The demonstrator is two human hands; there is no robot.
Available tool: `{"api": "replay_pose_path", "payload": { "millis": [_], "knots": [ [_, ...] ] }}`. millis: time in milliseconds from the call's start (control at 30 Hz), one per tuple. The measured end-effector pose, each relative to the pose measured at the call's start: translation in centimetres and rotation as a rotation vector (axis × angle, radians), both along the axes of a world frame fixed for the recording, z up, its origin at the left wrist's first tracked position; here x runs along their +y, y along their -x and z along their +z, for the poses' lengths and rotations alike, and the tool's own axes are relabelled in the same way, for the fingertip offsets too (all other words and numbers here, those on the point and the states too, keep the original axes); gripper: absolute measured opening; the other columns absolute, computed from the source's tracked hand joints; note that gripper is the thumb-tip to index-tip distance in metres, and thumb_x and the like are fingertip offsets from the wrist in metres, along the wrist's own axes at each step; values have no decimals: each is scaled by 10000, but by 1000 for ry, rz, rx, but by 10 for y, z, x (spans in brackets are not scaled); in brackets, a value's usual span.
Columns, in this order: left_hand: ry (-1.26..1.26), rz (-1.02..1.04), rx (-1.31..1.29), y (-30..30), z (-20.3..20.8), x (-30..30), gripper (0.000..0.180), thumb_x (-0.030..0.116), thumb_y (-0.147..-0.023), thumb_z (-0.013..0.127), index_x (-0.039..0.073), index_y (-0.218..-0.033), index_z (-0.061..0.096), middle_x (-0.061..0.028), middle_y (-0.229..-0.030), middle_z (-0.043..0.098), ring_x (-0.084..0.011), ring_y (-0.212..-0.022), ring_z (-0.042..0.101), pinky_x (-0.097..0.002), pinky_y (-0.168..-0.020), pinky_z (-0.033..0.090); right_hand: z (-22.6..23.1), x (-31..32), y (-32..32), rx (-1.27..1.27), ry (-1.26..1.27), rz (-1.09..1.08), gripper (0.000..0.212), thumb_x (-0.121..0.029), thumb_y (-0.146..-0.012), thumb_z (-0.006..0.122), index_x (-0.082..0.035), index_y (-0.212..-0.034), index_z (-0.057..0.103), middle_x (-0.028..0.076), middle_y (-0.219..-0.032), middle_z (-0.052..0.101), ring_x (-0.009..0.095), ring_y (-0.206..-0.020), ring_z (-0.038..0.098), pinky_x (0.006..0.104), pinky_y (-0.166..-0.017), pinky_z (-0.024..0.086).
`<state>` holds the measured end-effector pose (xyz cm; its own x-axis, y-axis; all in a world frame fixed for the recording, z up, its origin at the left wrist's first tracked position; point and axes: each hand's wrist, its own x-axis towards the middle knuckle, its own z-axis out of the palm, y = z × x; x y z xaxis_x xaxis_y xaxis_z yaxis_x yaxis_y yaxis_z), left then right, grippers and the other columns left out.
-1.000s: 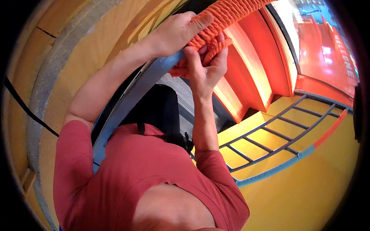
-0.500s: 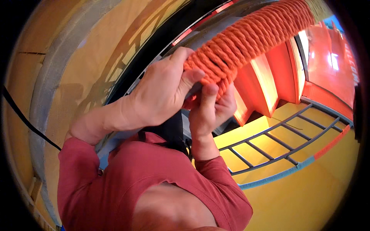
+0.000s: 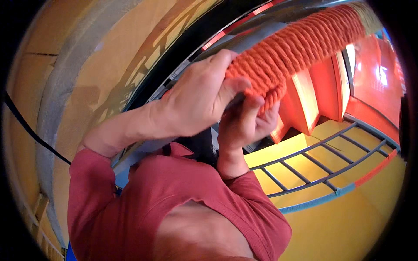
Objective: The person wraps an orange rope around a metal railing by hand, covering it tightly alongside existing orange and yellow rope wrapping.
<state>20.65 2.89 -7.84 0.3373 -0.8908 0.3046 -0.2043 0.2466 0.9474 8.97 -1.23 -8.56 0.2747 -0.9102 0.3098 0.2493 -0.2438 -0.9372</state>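
Thick orange rope (image 3: 300, 43) is wound in tight, side-by-side coils around a long rail that slants from the upper right toward my hands. Beyond the orange coils, the rail's upper end has a beige wrapping (image 3: 368, 17). My left hand (image 3: 191, 98) is closed around the lower end of the coils, its thumb pressing on the last turns. Just below it, my right hand (image 3: 244, 126) is closed on the rope, thumb up beside a strand that crosses over the coils. The rope's loose end and the rail beneath my palms are hidden.
Orange-red steps (image 3: 300, 95) lie beyond the rail on the right. Lower right, a dark ladder-like railing (image 3: 313, 163), with a blue and orange wrapped bar (image 3: 322, 200), stands over a yellow surface (image 3: 339, 230). A tan wall (image 3: 117, 56) curves along the left, crossed by a black cable (image 3: 32, 135).
Both hands and the wound rope appear slightly farther right in the view, as does the background. The dark gaps between coils near my fingers look narrower. Both hands keep their hold.
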Motion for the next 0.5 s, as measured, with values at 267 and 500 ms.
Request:
{"api": "replay_pose_path", "payload": {
  "millis": [267,500],
  "knots": [
    [-88,-27,13,2,4,4,569,466,-994,450,-50,-1234,466,-227,-984,649,-372,-936,659,-386,-781,497,-3,-4,-5,252,129,-58,488,-414,-989,524,23,-1207,539,67,-1052,644,93,-880,611,207,-767,481],
    [45,-2,-3,-2,-7,-1,514,337,-940,587,-114,-1162,478,-294,-943,615,-460,-881,619,-440,-730,500,-2,9,-8,-12,-125,-72,576,-428,-952,577,75,-1224,505,132,-1128,622,204,-1001,622,332,-895,494]
  ]
}}
